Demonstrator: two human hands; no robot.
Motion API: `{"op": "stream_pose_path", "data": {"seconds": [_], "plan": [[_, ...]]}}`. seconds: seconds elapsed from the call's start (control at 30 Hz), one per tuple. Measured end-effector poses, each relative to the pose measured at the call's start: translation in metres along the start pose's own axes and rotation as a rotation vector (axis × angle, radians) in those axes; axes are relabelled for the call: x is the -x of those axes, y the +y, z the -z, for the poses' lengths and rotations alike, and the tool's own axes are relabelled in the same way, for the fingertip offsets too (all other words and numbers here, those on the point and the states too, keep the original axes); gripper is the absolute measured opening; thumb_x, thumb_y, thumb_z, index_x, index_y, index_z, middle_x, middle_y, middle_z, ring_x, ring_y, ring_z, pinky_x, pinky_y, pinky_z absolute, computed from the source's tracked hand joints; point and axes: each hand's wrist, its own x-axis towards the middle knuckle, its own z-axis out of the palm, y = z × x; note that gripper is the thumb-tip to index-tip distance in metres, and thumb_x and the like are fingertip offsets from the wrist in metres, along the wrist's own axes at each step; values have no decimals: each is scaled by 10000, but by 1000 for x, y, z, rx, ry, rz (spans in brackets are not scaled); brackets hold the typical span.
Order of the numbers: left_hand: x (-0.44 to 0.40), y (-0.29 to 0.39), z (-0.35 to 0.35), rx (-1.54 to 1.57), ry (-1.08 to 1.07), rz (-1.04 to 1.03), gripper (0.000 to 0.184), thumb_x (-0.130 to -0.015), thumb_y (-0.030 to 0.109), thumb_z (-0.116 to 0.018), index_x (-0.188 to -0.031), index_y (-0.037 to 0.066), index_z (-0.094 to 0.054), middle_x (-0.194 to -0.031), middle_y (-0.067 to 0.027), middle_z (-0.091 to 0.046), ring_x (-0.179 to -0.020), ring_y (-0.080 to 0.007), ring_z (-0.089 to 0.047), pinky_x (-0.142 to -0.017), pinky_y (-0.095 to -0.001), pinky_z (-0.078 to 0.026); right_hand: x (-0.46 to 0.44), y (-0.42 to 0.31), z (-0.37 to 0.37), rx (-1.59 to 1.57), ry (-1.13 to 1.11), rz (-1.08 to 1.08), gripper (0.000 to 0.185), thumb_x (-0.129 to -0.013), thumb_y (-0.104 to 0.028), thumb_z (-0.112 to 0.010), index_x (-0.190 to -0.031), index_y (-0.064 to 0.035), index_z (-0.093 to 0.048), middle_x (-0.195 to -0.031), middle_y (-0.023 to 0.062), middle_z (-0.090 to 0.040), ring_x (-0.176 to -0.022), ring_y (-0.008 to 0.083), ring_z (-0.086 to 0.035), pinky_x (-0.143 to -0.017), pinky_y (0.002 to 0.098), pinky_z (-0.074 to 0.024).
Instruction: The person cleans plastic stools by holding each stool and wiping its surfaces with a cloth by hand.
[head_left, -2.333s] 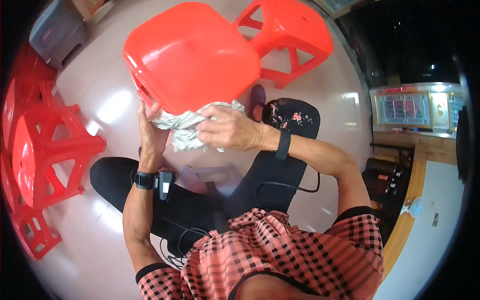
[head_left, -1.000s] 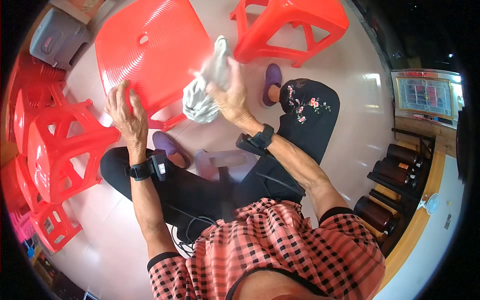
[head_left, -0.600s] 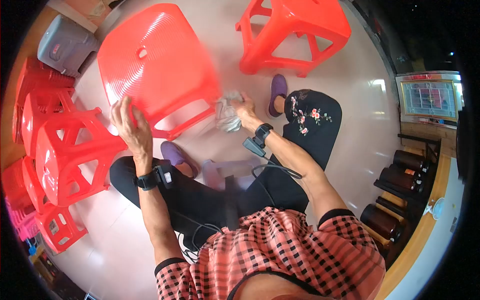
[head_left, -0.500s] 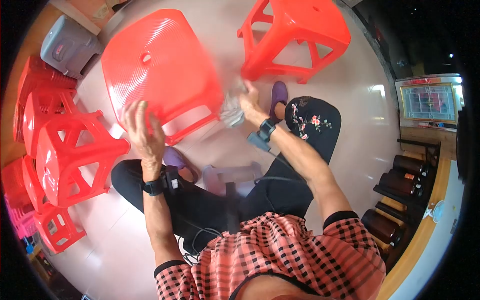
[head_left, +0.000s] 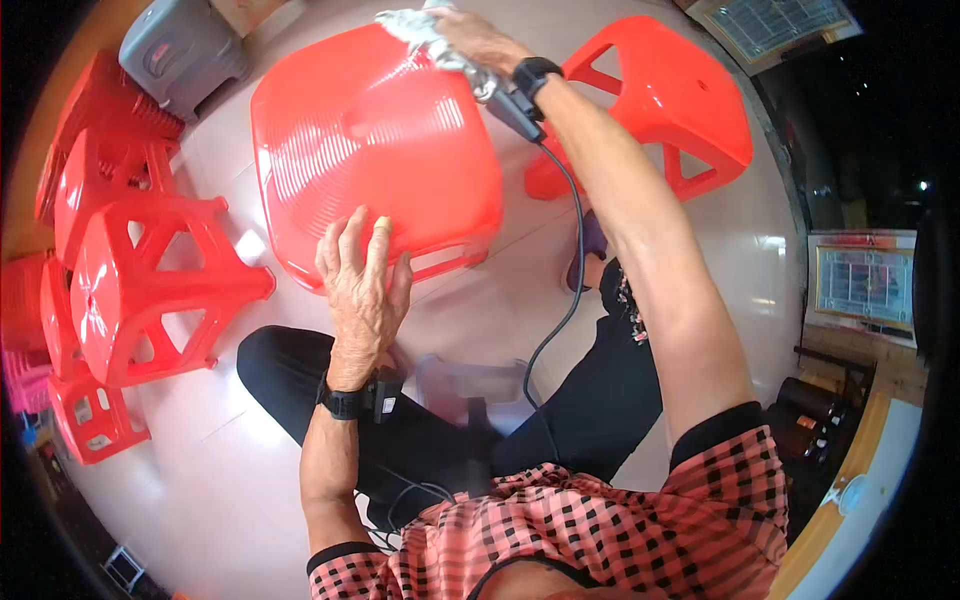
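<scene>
A red plastic stool [head_left: 400, 170] with a ringed, glossy seat stands in front of me. My left hand [head_left: 362, 285] rests on the seat's near edge, fingers spread and nothing held. At the far right corner of the seat, my right hand [head_left: 475, 42] has its fingers wrapped on a crumpled whitish cloth [head_left: 425, 38], which lies against the stool's rim. Part of the cloth hangs below that hand toward the wrist. Black straps with small devices are on both wrists, and a cable runs down from the right one.
Another red stool [head_left: 665, 90] stands at the right. Several red stools [head_left: 130, 290] crowd the left side, with a grey stool [head_left: 180, 50] behind them. A translucent stool [head_left: 460, 385] sits between my legs. Dark bottles [head_left: 805, 400] lie on a rack at the right.
My right hand has carried the cloth from beside the stool's right edge up to its far corner. The left hand has shifted right, still on the near edge. The view has tilted.
</scene>
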Motion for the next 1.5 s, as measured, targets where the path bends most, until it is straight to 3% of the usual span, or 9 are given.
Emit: {"op": "stream_pose_path", "data": {"seconds": [0.2,0.27,0.4,0.6,0.7,0.87,0.97,1.23,1.5], "plan": [[0,0,-4,-6,16,-9,514,-775,142,-673,-1266,77,-537,-1347,-157,-461,-1254,-391,-387,-1059,-509,-274,71,0,7,-607,-141,-451,319,-1007,-258,-373,-1042,-48,-612,-672,-28,-564,-538,84,-490,-507,277,-433],[0,-1,-5,-11,21,-14,520,-776,141,-671,-1273,79,-531,-1344,-165,-460,-1251,-394,-387,-1057,-514,-273,117,-6,1,-395,-198,-421,339,-976,-199,-354,-897,-36,-640,-691,-35,-575,-578,81,-532,-523,248,-437],[1,-3,-5,-6,44,-34,521,-773,133,-676,-1271,80,-529,-1339,-177,-457,-1246,-394,-391,-1051,-517,-279,220,-9,-40,-485,137,-265,270,-954,-133,-373,-942,-9,-613,-831,87,-653,-738,212,-633,-631,352,-489],[2,-19,3,89,214,-17,501,-779,121,-688,-1248,52,-524,-1268,-208,-468,-1203,-415,-412,-1016,-518,-308,308,-35,-68,156,364,-488,195,-939,-81,-500,-1110,-9,-561,-922,179,-645,-875,281,-645,-786,350,-495],[-3,-46,20,144,436,202,482,-839,164,-647,-1269,9,-497,-1214,-224,-499,-1211,-397,-417,-1016,-491,-332,296,-86,-34,-411,413,-618,201,-948,-83,-504,-1127,-7,-555,-940,181,-644,-925,278,-635,-805,330,-487],[7,-89,17,1042,339,885,624,-967,500,-398,-1349,10,-457,-1228,-207,-544,-1108,-269,-519,-982,-391,-386,236,-117,28,-64,339,-142,246,-961,-163,-529,-1149,-4,-536,-964,187,-616,-895,289,-620,-815,349,-489],[8,-91,10,1255,405,1014,639,-969,526,-379,-1357,22,-446,-1226,-221,-539,-1092,-271,-521,-965,-391,-397,223,-122,-5,461,180,180,428,-904,-236,-575,-1259,-11,-495,-1133,224,-507,-1053,410,-497,-936,468,-419],[9,-94,-10,1304,474,1012,668,-977,513,-291,-1372,-10,-421,-1347,-242,-472,-1234,-311,-443,-1055,-405,-319,222,-199,-73,722,130,308,425,-773,-143,-625,-1181,-46,-559,-1106,155,-506,-1008,359,-469,-876,472,-431],[12,-112,-25,1527,656,878,588,-978,556,-324,-1293,87,-488,-1207,-87,-581,-1097,-226,-578,-931,-375,-483,149,-243,-171,566,32,636,247,-803,-195,-594,-1000,-49,-630,-920,108,-595,-889,270,-555,-764,400,-463]]}}
